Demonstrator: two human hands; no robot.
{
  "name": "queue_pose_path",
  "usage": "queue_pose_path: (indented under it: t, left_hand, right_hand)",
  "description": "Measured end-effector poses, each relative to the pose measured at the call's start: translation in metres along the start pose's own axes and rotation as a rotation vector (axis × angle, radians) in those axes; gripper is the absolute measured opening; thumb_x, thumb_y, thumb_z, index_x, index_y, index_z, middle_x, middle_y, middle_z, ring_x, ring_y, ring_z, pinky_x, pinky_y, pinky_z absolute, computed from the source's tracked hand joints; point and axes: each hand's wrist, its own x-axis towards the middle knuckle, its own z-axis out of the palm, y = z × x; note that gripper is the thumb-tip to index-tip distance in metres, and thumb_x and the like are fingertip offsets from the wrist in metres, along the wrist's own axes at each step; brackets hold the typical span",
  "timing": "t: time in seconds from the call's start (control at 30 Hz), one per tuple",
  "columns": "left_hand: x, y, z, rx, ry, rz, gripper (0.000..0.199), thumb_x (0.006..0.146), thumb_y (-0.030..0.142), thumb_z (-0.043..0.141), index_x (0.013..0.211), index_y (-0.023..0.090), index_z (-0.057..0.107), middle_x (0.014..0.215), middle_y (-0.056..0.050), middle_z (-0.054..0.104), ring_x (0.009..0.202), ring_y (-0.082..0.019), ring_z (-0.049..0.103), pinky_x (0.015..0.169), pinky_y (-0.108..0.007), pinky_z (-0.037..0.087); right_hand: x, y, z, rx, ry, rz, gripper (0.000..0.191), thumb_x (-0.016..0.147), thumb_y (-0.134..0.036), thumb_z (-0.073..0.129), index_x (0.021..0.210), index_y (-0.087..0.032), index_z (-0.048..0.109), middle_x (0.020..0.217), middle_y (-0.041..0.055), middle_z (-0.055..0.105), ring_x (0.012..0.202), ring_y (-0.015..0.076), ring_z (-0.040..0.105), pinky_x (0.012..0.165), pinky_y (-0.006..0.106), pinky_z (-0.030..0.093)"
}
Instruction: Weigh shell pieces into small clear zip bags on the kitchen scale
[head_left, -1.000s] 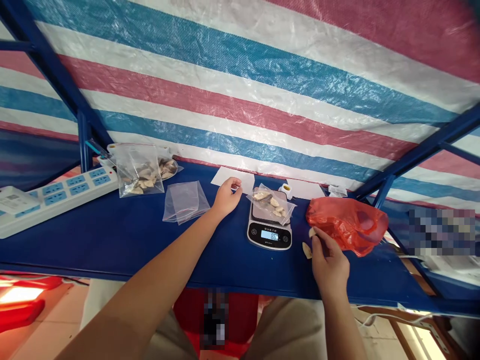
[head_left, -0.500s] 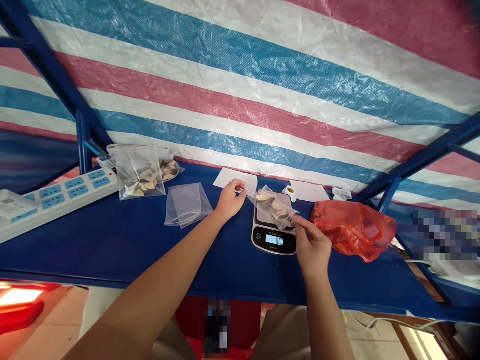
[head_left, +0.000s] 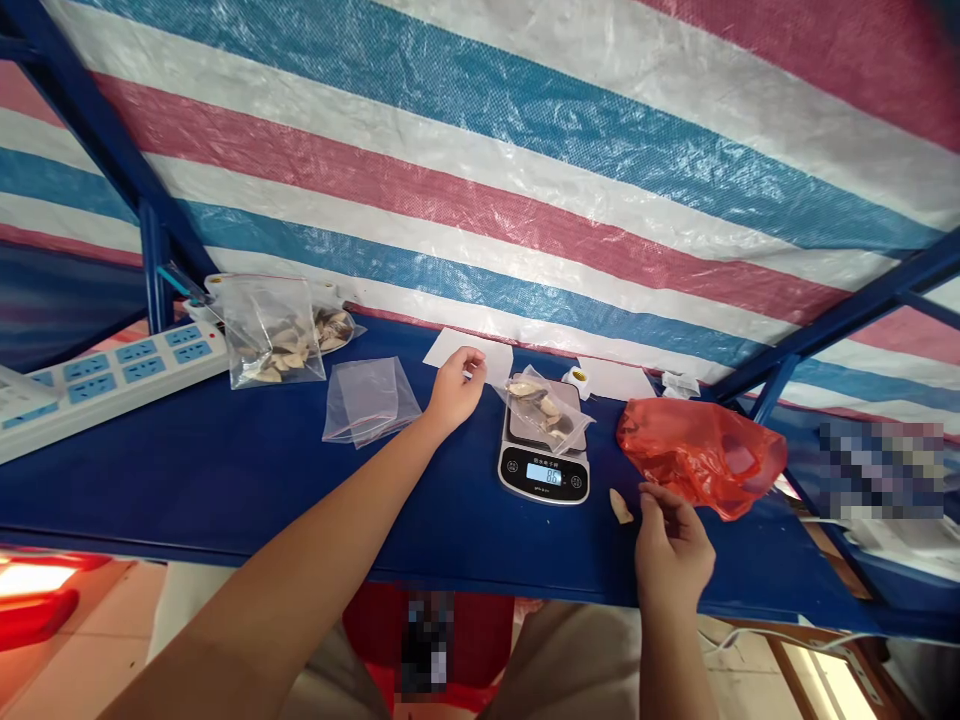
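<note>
A small digital scale (head_left: 544,470) stands on the blue shelf (head_left: 225,470) and reads 86. On its pan lies a clear zip bag (head_left: 544,408) with pale and dark dried pieces inside. My left hand (head_left: 454,390) rests just left of that bag, fingers loosely curled, holding nothing that I can see. My right hand (head_left: 671,548) hovers at the shelf's front edge, fingers slightly apart, empty. One pale loose piece (head_left: 621,506) lies on the shelf just left of its fingertips. A crumpled red plastic bag (head_left: 701,450) sits right behind that hand.
Empty clear zip bags (head_left: 369,400) lie left of my left hand. A filled clear bag (head_left: 266,335) leans at the back left beside a white power strip (head_left: 112,375). White paper slips (head_left: 457,348) lie against the striped tarpaulin. Blue frame posts (head_left: 154,270) stand at both ends.
My right hand reached up to the bag on the scale half a second ago and has come back down to the loose piece by the red bag. My left hand barely moved.
</note>
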Motion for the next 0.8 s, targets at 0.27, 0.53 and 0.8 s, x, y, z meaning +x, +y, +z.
queue_pose_path:
  t: [0.27,0.53,0.8]
  left_hand:
    - [0.0012,0.0008,0.0004,-0.009,0.008,-0.014,0.010,0.090,0.027,0.056,0.098,0.023,0.060,0.104,-0.005,0.071,0.092,-0.017,0.065,0.072,-0.029,0.051]
    - [0.0012,0.0016,0.0007,-0.017,0.008,-0.024,0.010,0.091,0.026,0.055,0.098,0.023,0.061,0.104,-0.005,0.071,0.092,-0.017,0.065,0.072,-0.029,0.049]
    - [0.0015,0.0013,0.0012,-0.025,0.009,-0.026,0.010,0.090,0.025,0.055,0.097,0.022,0.061,0.105,-0.005,0.072,0.091,-0.016,0.065,0.072,-0.029,0.049]
  right_hand:
    - [-0.0007,-0.0023,-0.0011,-0.038,-0.099,0.003,0.039,0.082,-0.051,0.070,0.099,-0.017,0.079,0.094,0.0114,0.080,0.084,0.0271,0.073,0.080,0.038,0.054]
    - [0.0006,0.0008,0.0001,-0.022,-0.109,0.006,0.038,0.081,-0.052,0.069,0.098,-0.019,0.078,0.095,0.0107,0.080,0.088,0.0281,0.073,0.083,0.039,0.053]
    - [0.0016,0.0011,0.0019,-0.022,-0.111,0.032,0.040,0.079,-0.054,0.068,0.097,-0.019,0.077,0.097,0.0110,0.079,0.090,0.0285,0.072,0.084,0.039,0.052]
